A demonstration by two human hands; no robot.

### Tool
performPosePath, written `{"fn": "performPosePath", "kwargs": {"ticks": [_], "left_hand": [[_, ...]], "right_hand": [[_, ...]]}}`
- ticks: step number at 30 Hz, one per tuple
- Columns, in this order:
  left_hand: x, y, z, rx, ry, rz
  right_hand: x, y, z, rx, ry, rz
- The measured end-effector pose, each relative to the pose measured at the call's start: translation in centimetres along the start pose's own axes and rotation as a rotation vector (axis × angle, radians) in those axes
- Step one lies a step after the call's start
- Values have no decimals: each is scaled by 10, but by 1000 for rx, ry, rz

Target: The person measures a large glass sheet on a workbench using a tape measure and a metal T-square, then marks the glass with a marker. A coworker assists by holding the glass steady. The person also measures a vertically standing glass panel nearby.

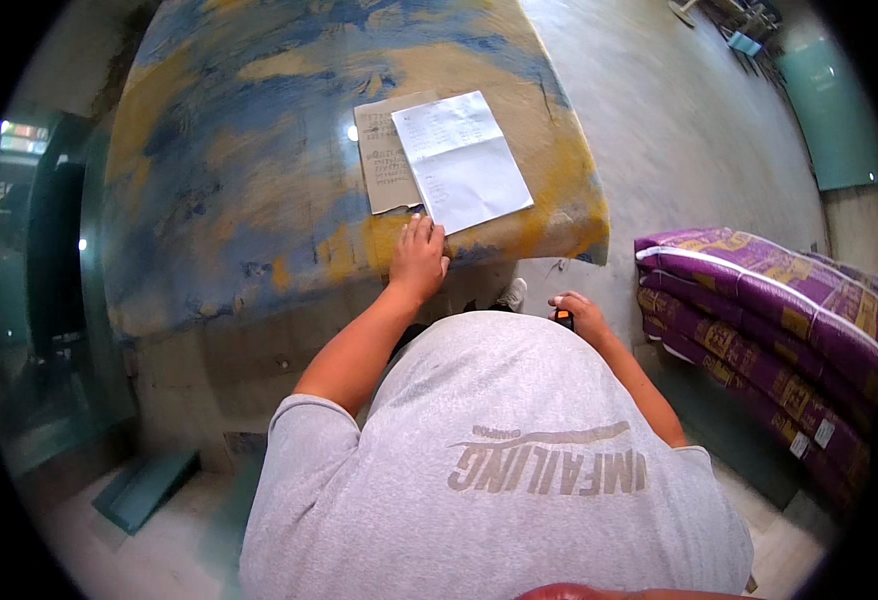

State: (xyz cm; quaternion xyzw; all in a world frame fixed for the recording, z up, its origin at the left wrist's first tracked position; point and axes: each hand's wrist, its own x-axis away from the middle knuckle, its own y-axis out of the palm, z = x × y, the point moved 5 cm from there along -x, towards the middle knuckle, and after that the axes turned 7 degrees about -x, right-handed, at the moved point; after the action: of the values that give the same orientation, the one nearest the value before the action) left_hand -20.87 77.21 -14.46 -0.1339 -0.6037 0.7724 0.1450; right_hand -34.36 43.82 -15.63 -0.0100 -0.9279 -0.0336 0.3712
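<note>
My left hand (420,260) lies at the near edge of a blue and yellow stained table (229,180). Its fingers are stretched out, with the tips at the lower corner of a white paper sheet (469,165). The sheet has a fold across its middle and rows of handwriting. Partly under it is a piece of brown cardboard (384,160), also written on. Beside my body, below the table's level, my right hand (585,314) is closed around a small black and orange object (563,318). Most of that object is hidden by the fingers.
Purple and gold sacks (774,310) are stacked on the right. Glass panes (834,115) lean at the far right, and more glass (49,300) stands on the left. A dark green slab (146,490) rests low at the left. Pale concrete floor (659,130) runs past the table's right side.
</note>
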Motion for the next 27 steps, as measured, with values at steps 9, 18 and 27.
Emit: {"fn": "performPosePath", "kwargs": {"ticks": [9,18,27], "left_hand": [[3,13,4,57,-82,46],[1,20,4,88,-155,64],[-8,5,11,85,-195,33]], "right_hand": [[-24,0,-27,439,104,-190],[-34,-30,-75,603,24,-194],[-92,-24,-193,1037,-481,297]]}}
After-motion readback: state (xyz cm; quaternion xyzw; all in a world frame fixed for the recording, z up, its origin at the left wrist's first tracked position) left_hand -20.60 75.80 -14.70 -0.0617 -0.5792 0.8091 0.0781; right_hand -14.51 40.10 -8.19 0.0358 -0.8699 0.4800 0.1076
